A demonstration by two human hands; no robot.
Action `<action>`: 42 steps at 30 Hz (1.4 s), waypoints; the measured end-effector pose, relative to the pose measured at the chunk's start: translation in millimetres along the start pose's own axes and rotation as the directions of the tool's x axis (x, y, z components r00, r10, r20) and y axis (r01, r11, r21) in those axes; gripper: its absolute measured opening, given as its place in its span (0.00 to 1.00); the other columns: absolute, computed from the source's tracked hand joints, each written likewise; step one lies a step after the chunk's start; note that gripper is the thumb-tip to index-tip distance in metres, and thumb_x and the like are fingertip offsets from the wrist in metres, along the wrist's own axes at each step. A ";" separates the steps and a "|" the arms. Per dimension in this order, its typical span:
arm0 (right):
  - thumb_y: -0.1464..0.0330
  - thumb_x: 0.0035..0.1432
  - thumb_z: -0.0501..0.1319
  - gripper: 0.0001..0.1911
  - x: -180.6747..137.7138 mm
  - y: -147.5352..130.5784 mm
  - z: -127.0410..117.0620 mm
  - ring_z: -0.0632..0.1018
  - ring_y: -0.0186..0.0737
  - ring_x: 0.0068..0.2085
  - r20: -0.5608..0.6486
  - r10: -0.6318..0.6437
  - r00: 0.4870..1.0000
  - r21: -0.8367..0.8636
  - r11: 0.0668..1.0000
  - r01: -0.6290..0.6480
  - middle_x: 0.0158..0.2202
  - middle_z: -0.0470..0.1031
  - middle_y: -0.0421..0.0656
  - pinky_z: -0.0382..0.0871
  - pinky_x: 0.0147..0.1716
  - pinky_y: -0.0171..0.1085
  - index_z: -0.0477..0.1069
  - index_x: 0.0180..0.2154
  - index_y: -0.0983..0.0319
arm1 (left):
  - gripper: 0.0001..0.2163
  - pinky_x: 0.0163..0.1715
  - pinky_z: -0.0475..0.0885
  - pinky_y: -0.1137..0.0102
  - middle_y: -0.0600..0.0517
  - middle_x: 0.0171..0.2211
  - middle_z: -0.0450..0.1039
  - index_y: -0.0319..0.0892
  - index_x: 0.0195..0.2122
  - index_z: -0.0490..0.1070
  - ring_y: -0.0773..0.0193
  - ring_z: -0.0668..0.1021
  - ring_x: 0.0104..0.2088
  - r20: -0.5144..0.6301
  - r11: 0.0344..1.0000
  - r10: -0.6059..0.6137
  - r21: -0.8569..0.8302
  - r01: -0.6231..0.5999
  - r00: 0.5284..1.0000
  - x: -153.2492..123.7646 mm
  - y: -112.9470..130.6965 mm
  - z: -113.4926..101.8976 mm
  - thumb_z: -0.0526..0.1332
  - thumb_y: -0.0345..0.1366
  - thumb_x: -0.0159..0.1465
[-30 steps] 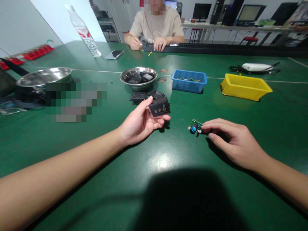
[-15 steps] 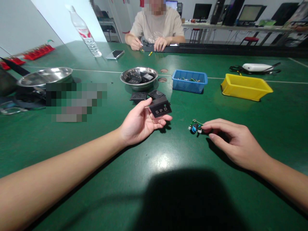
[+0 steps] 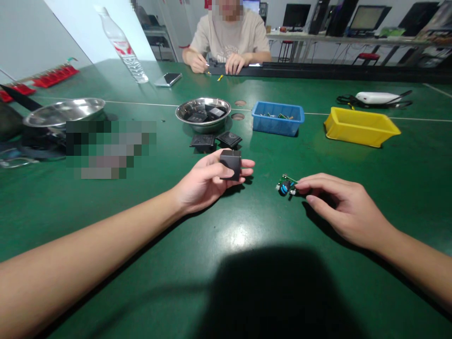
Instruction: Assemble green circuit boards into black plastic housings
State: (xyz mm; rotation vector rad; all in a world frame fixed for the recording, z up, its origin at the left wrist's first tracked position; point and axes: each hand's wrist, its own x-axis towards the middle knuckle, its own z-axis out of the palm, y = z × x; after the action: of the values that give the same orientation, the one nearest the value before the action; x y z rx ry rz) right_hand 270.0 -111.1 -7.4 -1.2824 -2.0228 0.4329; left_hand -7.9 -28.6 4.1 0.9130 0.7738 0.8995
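Observation:
In my left hand (image 3: 208,183) lies a black plastic casing (image 3: 230,165), a plain side facing me, held by the thumb against the fingers. My right hand (image 3: 339,202) pinches the edge of a small green circuit board (image 3: 285,185) with a blue-and-black coil on it, low over the table. Just beyond the left hand, two black plastic parts (image 3: 203,141) rest on the table. Behind them a steel bowl (image 3: 180,117) holds more black parts.
A blue bin (image 3: 275,126) with small circuit boards and a yellow bin (image 3: 360,135) stand at the back right. At the left are a steel dish (image 3: 63,123) and a plastic bottle (image 3: 122,44). Across the green table (image 3: 162,282), a person (image 3: 231,40) works with both hands.
The casing has turned in my left hand: its side lettered SPD no longer shows, and my thumb now lies across it. My right hand and the circuit board have stayed put.

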 end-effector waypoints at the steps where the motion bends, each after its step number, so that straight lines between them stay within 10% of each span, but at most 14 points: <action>1: 0.73 0.65 0.61 0.10 0.0 -0.1 -0.2 0.84 0.42 0.44 0.001 0.001 1.000 0.000 1.000 -0.001 0.45 0.84 0.44 0.79 0.44 0.38 0.79 0.45 0.59 | 0.20 0.46 0.77 0.66 0.46 0.43 0.84 0.40 0.42 0.72 0.57 0.85 0.42 0.005 1.000 0.007 -0.002 -0.007 1.000 -0.3 -0.6 0.4 0.68 0.23 0.46; 6: 0.73 0.64 0.61 0.11 -0.1 -0.7 -0.9 0.84 0.42 0.44 0.003 0.001 1.000 0.003 1.000 -0.001 0.45 0.84 0.44 0.79 0.44 0.38 0.79 0.45 0.58 | 0.26 0.42 0.77 0.67 0.53 0.37 0.82 0.44 0.46 0.70 0.58 0.85 0.41 0.011 0.999 0.011 -0.038 -0.011 1.000 0.4 -1.9 0.0 0.71 0.21 0.45; 15: 0.72 0.64 0.61 0.11 0.0 -0.3 -0.1 0.85 0.43 0.44 -0.003 0.009 1.000 0.010 1.000 -0.009 0.45 0.84 0.45 0.80 0.43 0.39 0.79 0.45 0.58 | 0.19 0.20 0.66 0.72 0.51 0.20 0.67 0.38 0.27 0.72 0.66 0.70 0.20 0.113 0.998 -0.027 -0.062 0.035 0.993 0.6 7.2 1.1 0.65 0.50 0.63; 42: 0.72 0.64 0.61 0.11 0.6 -1.8 -0.2 0.84 0.43 0.44 0.003 0.023 1.000 0.007 1.000 -0.023 0.45 0.85 0.45 0.80 0.43 0.40 0.79 0.45 0.58 | 0.15 0.39 0.81 0.64 0.46 0.43 0.78 0.38 0.45 0.78 0.56 0.79 0.43 -0.050 1.000 0.029 0.009 -0.029 0.998 3.9 -2.3 3.9 0.65 0.30 0.55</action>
State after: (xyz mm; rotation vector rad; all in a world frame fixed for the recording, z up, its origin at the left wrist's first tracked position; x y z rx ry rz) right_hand 268.8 -111.4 -5.9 -1.3024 -2.0086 0.4526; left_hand -2.2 -27.1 3.0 0.9134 0.8098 0.9485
